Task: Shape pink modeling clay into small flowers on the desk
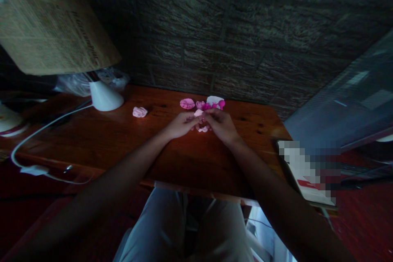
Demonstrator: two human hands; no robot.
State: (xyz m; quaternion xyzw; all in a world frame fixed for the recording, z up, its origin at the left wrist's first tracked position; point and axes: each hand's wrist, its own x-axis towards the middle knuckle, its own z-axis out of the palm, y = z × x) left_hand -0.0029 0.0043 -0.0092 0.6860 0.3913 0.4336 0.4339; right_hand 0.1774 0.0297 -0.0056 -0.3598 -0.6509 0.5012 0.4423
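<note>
My left hand (181, 124) and my right hand (222, 124) meet over the table, thumbs and fingertips pressed together. Between them they pinch a small, flattened pale pink piece (198, 112) that looks like soft modelling clay. Just below the fingertips lies another pale pink piece (203, 129), partly hidden by the fingers. Behind my hands are a frilled pink piece (187, 103), a pink lump (200, 105) and a magenta piece (220, 105), next to a white item (214, 100). A crumpled pale pink piece (140, 111) rests farther left, apart from the rest.
A lamp with a newsprint shade (58, 28) and white base (106, 96) stands at the left, its white cable (39, 131) trailing over the table's front edge. The wooden table (190, 159) backs onto a dark brick wall (199, 37). A partly blurred-out white packet (313, 188) lies at right.
</note>
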